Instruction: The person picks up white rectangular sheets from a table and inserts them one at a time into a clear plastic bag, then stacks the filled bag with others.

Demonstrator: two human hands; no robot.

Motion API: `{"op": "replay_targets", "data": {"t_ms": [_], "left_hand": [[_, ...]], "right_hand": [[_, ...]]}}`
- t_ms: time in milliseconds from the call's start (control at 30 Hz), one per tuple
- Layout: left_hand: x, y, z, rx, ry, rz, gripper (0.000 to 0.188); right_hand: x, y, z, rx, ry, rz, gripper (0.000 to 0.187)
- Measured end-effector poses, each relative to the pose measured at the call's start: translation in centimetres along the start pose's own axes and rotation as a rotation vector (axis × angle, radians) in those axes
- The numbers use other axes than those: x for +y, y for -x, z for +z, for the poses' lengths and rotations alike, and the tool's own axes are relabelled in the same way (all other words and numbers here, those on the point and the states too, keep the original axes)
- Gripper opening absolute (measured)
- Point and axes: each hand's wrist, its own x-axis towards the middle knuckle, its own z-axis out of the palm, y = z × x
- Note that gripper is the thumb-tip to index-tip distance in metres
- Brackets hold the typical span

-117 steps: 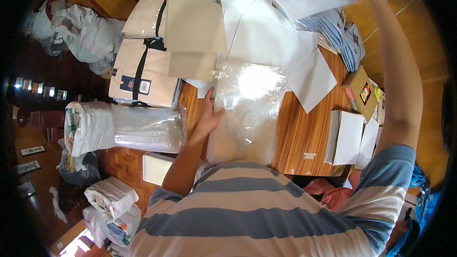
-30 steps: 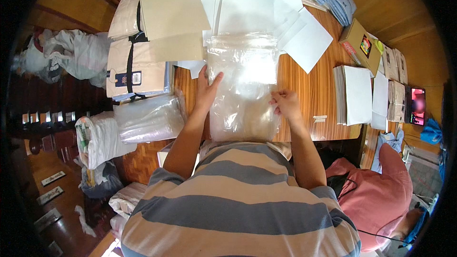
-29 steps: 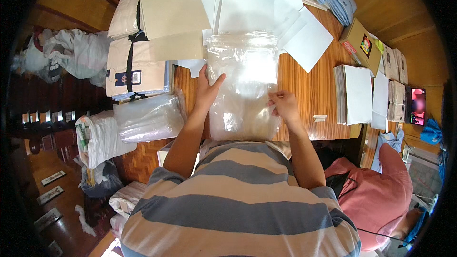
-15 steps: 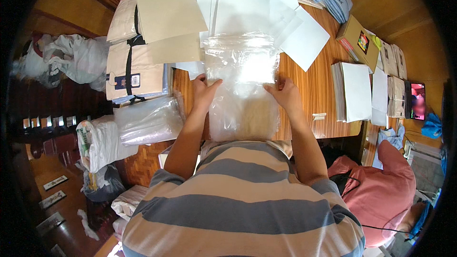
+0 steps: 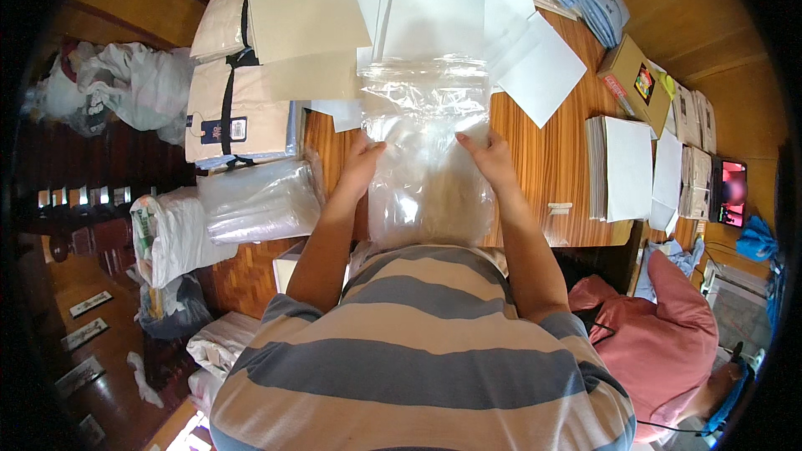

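A clear plastic bag [image 5: 428, 175] lies in front of me, its lower part against my striped shirt and its upper end over the white sheets. My left hand [image 5: 362, 165] grips the bag's left edge, thumb on top and fingers underneath. At the right edge, my right hand [image 5: 491, 160] pinches it the same way, its thumb pressed further in on the plastic. The fingers under the bag are mostly hidden. Light glares off the creased film, and the tan area low in it may be the shirt showing through.
Folded beige garments [image 5: 238, 113] and a pile of clear bags [image 5: 261, 200] sit at left. White sheets [image 5: 439, 17] and tan cards [image 5: 305, 12] lie beyond. At right are a stack of white boards [image 5: 626, 167], a cardboard box [image 5: 632, 83] and a person in red [image 5: 652, 351].
My right thumb has slid slightly inward and up on the bag. The glare on the plastic has shifted and its creases differ; both hands keep hold.
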Motion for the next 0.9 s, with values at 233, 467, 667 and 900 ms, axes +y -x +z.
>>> {"op": "replay_targets", "data": {"t_ms": [233, 467, 667, 900], "left_hand": [[-0.6, 0.8, -0.6, -0.113, 0.128, 0.120, 0.052], [3.0, 3.1, 3.3, -0.123, 0.058, -0.076, 0.055], [3.2, 4.0, 8.5, -0.175, -0.078, 0.026, 0.051], [11.9, 7.7, 13.0, -0.295, -0.052, 0.358, 0.044]], "right_hand": [[-2.1, 3.3, -0.1, -0.131, -0.404, 0.139, 0.064], [1.4, 5.3, -3.4, -0.102, -0.304, 0.149, 0.056], [-3.5, 10.5, -7.3, -0.009, -0.211, 0.062, 0.032], [-7.4, 14.4, -13.5, 0.268, -0.244, -0.091, 0.051]]}}
